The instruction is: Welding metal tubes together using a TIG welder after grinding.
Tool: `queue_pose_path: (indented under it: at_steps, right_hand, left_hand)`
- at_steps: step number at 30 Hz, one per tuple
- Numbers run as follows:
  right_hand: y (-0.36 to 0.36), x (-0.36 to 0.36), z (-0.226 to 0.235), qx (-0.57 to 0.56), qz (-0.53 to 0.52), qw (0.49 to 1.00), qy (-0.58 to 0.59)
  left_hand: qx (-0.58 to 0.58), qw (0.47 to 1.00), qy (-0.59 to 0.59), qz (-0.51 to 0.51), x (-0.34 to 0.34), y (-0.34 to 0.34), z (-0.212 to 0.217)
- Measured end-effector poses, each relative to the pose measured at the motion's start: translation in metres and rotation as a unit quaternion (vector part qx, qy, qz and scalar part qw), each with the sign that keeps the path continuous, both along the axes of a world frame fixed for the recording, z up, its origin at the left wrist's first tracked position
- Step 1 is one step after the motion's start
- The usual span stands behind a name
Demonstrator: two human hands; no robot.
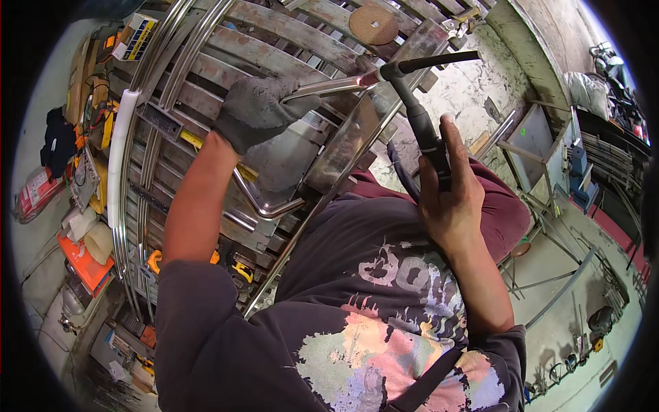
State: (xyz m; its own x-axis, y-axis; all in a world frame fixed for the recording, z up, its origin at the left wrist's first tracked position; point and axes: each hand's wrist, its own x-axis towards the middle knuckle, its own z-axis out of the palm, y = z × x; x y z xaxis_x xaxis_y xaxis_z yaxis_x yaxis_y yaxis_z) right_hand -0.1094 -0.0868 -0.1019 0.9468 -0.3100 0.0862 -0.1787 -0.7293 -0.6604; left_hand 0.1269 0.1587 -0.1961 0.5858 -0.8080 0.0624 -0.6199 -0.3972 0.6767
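Note:
My left hand (255,113), in a dark grey glove, is closed around a shiny metal tube (324,88) above the slatted bench. The tube's far end points right and has a small bright glow at its tip. My bare right hand (454,196) grips the black handle of a TIG welding torch (416,113). Its pinkish nozzle (369,77) meets the glowing tube end; I cannot tell whether they touch. One finger of the right hand stretches up along the handle. A dark cable (400,168) hangs beside the torch.
Under my left arm lies a bent steel tube (271,209) on the slatted metal bench (254,51). Long polished tubes (180,65) and a white-wrapped one (123,130) run along its left side. A brown disc (373,25) and a yellow tape measure (242,270) rest there too.

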Motion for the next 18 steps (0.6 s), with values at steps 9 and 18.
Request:
queue_pose_path:
  at_steps: [9, 18]
  right_hand:
    - [-0.001, -0.002, 0.002, -0.002, 0.0, 0.999, 0.032]
    - [0.001, -0.002, 0.001, -0.002, -0.004, 1.0, 0.019]
  left_hand:
    - [0.012, 0.989, -0.15, -0.003, -0.005, -0.001, 0.013]
    - [0.017, 0.991, -0.132, -0.007, -0.002, 0.0, 0.008]
